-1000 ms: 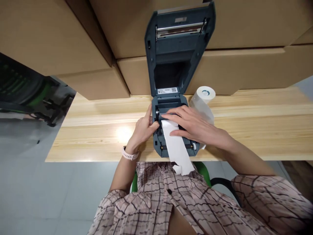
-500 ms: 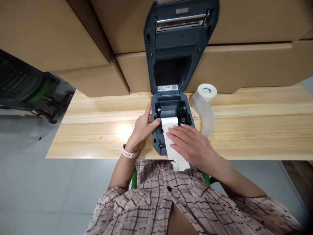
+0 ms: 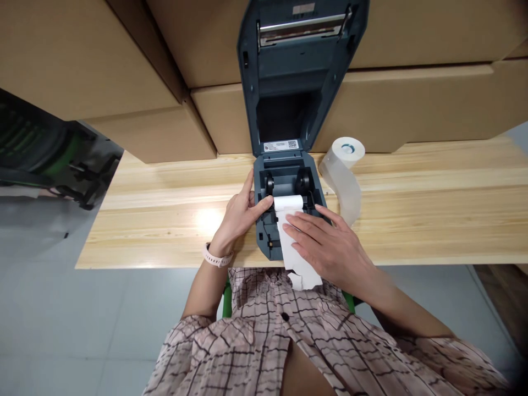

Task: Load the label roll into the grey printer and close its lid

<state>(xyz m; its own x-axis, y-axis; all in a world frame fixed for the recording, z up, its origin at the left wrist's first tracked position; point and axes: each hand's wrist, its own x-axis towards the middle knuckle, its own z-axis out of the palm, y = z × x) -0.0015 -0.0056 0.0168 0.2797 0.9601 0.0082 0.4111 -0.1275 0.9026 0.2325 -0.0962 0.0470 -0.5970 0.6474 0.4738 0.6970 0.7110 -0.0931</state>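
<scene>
Printer: the dark blue-grey printer (image 3: 268, 239) sat near the front edge of the wooden surface (image 3: 165, 220), its lid (image 3: 284, 71) raised toward the boxes; a white label (image 3: 281, 145) showed at the hinge.
Small roll: the white small roll (image 3: 287, 203) lay crosswise in the open body, in front of two black discs (image 3: 304, 180).
Paper strip: the paper strip (image 3: 289, 242) ran from the small roll over the printer's front edge, its torn end extending past the surface toward the person's shirt (image 3: 256, 341).
Left hand: the left hand (image 3: 243, 212) clasped the printer's side, thumb over the rim beside the small roll and fingers along the outer wall; its grip was partly closed about that wall. A pale wristband (image 3: 216, 257) circled the wrist.
Right hand: the right hand (image 3: 330, 242) lay over the paper strip with fingers extended, its grip open and closed round nothing; how firmly it pressed, I could not tell.
Loose roll: to the printer's right stood a larger loose roll (image 3: 348, 151), its unwound tail curving forward across the surface.
Background: cardboard boxes (image 3: 412, 104) stood behind the printer; grey floor (image 3: 61, 319) showed at left.
</scene>
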